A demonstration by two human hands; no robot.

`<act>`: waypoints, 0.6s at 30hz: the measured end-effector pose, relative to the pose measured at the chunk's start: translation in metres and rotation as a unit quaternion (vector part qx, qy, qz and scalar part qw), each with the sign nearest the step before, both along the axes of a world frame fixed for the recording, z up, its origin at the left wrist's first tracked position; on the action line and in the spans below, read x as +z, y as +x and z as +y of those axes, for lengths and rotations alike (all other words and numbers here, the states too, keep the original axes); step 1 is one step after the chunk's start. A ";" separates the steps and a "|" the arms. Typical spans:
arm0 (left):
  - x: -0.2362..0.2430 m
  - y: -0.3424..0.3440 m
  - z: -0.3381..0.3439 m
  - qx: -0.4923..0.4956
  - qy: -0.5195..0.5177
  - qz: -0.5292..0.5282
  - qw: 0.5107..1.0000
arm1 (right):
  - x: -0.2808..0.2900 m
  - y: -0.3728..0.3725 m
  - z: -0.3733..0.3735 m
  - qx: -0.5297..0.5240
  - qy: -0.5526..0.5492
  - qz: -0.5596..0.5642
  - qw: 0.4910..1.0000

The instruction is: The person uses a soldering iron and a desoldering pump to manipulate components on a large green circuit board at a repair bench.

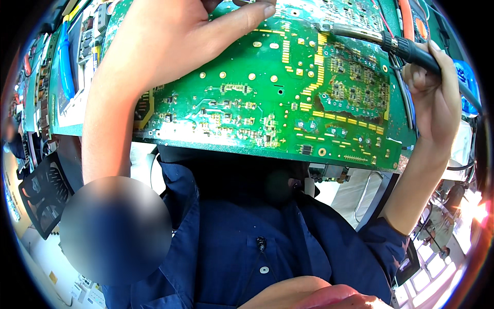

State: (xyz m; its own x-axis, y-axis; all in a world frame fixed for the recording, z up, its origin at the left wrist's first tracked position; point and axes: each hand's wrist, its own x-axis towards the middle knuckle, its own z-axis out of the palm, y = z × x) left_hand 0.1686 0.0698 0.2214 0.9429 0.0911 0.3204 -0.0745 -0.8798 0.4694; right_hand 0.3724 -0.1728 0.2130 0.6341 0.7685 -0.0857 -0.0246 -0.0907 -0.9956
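Note:
A large green circuit board (231, 118) lies on the bench under both hands, with rows of small parts and gold pads. My right hand (432, 103) is closed around the black grip of a hot air rework wand (360, 33). Its metal tube points left, and the nozzle end is at the board's far part; whether it touches cannot be told. Above the board's far left part, my left hand (180, 41) has its thumb stretched to the right. Its fingers are bent in and cut off by the upper edge; a thin metallic piece shows by the thumb tip.
A blue-handled tool (65, 62) lies at the left beside other boards. On the right are an orange handle or cable (406, 20) and a clear blue object (467, 87). A black chair (46, 195) stands at the lower left. Another person (440, 221) is far right.

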 end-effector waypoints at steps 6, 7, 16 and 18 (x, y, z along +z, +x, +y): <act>-0.005 -0.002 0.002 -0.026 -0.001 -0.027 0.999 | 0.001 0.000 -0.001 -0.005 0.006 0.001 1.000; -0.008 0.000 0.006 -0.038 -0.022 -0.029 0.999 | 0.001 0.000 -0.001 -0.007 0.006 -0.001 1.000; -0.009 0.002 0.011 -0.059 -0.010 -0.011 0.998 | 0.002 -0.004 -0.003 -0.014 -0.007 -0.049 0.999; -0.008 0.002 0.013 -0.050 -0.003 0.012 0.999 | 0.005 -0.005 -0.004 -0.005 -0.013 -0.072 0.997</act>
State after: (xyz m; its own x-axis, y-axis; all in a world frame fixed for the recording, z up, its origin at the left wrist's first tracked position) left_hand 0.1702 0.0827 0.2134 0.9547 -0.0011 0.2977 -0.1498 -0.8658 0.4773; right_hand 0.3672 -0.1764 0.2183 0.6493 0.7604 -0.0137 0.1168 -0.1175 -0.9862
